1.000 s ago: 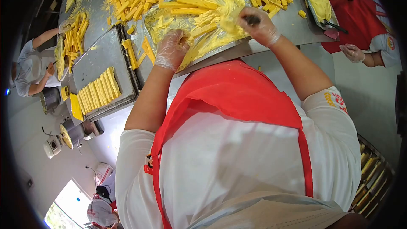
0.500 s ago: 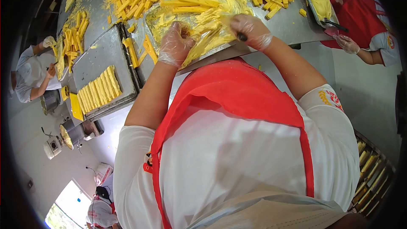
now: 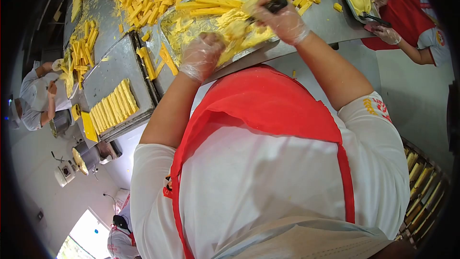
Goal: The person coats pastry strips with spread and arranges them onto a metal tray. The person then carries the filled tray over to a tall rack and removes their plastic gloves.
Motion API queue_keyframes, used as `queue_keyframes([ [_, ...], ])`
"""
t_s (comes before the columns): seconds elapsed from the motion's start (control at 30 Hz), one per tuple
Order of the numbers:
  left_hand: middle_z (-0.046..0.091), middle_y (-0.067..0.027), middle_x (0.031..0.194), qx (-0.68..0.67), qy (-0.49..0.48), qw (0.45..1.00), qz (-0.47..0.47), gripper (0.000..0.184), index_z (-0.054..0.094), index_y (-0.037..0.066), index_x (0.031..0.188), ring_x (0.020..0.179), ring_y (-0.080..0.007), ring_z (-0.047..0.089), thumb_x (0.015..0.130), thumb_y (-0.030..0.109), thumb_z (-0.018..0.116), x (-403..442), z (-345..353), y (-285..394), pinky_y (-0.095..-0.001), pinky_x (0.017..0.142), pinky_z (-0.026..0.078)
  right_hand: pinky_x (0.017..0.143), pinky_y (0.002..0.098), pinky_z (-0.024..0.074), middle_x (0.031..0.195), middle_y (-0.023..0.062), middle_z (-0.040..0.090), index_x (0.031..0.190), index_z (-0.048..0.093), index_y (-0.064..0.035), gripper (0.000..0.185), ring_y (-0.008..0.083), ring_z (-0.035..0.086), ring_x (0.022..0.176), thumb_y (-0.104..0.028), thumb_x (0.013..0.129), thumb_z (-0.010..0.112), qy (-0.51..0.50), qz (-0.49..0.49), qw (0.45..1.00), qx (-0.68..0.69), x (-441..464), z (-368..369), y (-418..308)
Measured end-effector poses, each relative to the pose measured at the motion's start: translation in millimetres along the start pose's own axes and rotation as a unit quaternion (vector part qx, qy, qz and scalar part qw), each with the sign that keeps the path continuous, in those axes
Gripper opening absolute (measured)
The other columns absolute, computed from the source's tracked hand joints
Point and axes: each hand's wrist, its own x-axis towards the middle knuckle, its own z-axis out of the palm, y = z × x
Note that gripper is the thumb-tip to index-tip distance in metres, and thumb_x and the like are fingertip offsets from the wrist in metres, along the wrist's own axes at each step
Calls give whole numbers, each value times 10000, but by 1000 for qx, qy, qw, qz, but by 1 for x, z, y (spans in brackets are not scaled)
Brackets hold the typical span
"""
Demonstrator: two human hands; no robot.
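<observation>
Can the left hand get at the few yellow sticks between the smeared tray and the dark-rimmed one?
Probably yes: the left hand is close, and the yellow sticks lie uncovered; only the smeared tray's rim seems in the way.

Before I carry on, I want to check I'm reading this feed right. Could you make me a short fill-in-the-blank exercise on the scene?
1. The right hand holds a tool whose handle is coloured ____.
2. The left hand is covered by a clear plastic ____.
3. The neat row of sticks lies on the flat tray to the person's ____.
4. The person's apron is coloured ____.

Missing words: black; glove; left; red.
</observation>
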Motion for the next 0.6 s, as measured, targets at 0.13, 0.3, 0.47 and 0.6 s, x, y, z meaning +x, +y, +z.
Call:
queue_keyframes([
  [0.13,641,-49,966,-6,-2,995,100,172,688,143,928,898,-264,607,763,111,653,-4,0,-5,-377,735,524,631,315,496,719,90,601,869,571,-52,213,169,617,660,-258,906,613,28,-61,984,-163,21,-14,33],
  [0.3,646,-129,978,-76,-48,978,-187,196,671,99,932,914,-337,612,769,207,664,5,-4,7,-442,768,507,669,325,492,741,91,607,861,570,-55,181,172,559,671,-226,892,621,14,-28,991,-130,2,-11,13],
  [0.47,648,-195,905,-186,-53,944,-269,305,636,39,963,896,-391,618,746,253,650,6,1,-3,-447,811,501,630,331,444,698,83,513,827,553,-48,92,197,503,639,-86,848,634,33,-211,965,-152,4,6,37],
  [0.6,653,-179,927,-137,96,944,-284,226,659,53,927,882,-365,622,756,200,643,-51,-32,-17,-428,801,508,639,391,449,744,140,551,811,558,-27,99,328,555,687,-31,809,657,10,-218,924,-315,14,-28,56],
])
